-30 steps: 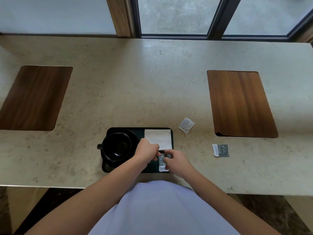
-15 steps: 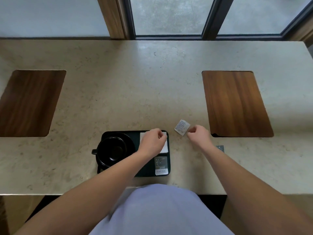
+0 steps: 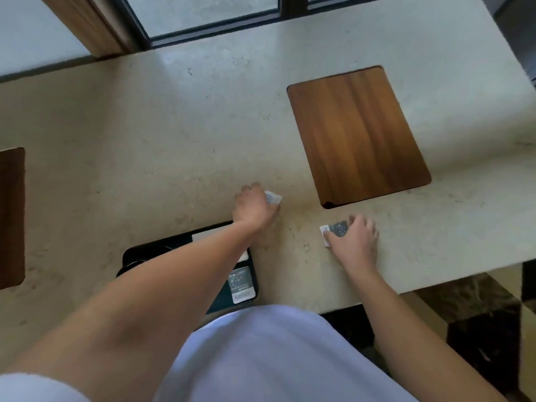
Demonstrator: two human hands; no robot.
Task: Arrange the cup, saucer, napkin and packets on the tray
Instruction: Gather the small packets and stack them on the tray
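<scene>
While the left hand (image 3: pixel 255 208) curls on a white packet (image 3: pixel 273 197) beyond the tray (image 3: pixel 253 281), the right hand (image 3: pixel 355 242) pinches a dark packet (image 3: pixel 336 229) on the surface (image 3: pixel 174 126).

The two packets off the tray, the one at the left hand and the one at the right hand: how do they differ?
The white packet is plain pale and lies farther from the person, gripped by the left hand. The dark packet has a dark printed face with a white end and lies nearer the table edge, under the right hand fingers. Both lie on the table, off the tray.
</scene>
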